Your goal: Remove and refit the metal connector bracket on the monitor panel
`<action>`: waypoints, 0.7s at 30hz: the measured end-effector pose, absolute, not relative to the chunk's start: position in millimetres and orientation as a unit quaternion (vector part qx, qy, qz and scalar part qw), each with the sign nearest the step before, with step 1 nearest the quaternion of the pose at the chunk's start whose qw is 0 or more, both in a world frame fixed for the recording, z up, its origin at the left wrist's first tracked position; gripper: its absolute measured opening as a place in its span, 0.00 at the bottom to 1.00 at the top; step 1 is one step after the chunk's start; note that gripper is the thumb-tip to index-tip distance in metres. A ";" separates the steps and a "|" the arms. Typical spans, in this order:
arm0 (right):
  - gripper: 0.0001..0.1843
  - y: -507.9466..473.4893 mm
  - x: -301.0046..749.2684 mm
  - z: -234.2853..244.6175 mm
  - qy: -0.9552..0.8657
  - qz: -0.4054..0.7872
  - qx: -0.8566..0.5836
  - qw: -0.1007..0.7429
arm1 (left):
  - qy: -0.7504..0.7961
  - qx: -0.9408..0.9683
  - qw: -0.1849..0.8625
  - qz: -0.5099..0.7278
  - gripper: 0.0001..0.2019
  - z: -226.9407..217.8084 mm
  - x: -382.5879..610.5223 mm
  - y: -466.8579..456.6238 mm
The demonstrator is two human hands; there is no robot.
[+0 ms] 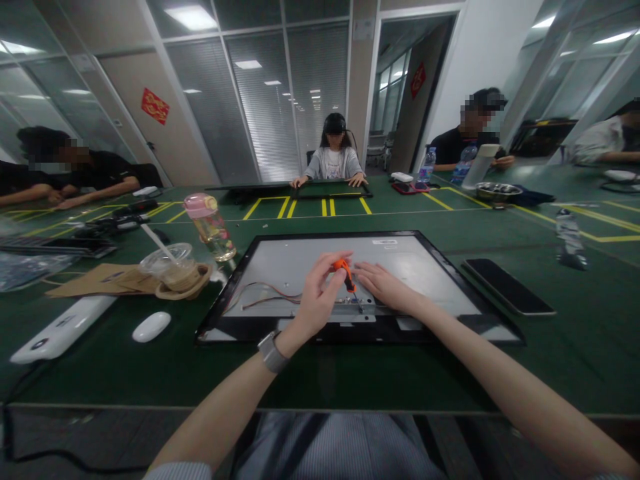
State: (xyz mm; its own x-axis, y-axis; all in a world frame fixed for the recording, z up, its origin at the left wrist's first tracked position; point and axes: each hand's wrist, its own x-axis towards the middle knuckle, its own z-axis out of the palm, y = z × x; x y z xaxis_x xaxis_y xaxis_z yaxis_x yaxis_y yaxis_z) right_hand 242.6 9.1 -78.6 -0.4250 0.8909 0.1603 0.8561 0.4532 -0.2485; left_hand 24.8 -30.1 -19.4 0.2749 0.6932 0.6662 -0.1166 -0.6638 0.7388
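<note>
A flat screen panel (415,263) with a black frame and a grey metal back lies on the green table before me. My left hand (320,293) is closed round the orange and black handle of a screwdriver (345,270). Its shaft slants down to a small metal bracket (367,309) along the panel's near edge; whether the tip sits in a screw is too small to tell. Flat on the panel, just right of the screwdriver, rests my right hand (385,285) with fingers stretched out. Thin wires (267,293) run across the panel's left part.
Left of the panel stand a pink-lidded bottle (210,227), an iced drink cup (173,267), a white earbud case (151,327) and a white power bank (63,330). A phone (507,285) lies to the right. Across the table a person (334,160) handles another frame.
</note>
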 end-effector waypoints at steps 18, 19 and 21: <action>0.29 9.6 242.4 -78.0 -0.837 0.079 -0.524 0.135 | 0.243 0.690 0.335 0.593 0.07 -18.8 26.6 -28.2; 0.29 9.9 242.5 -78.3 -0.838 0.079 -0.523 0.135 | 0.246 0.689 0.325 0.600 0.07 -18.7 26.9 -28.1; 0.30 10.1 242.8 -78.8 -0.839 0.076 -0.522 0.136 | 0.248 0.685 0.316 0.608 0.05 -17.1 27.3 -29.4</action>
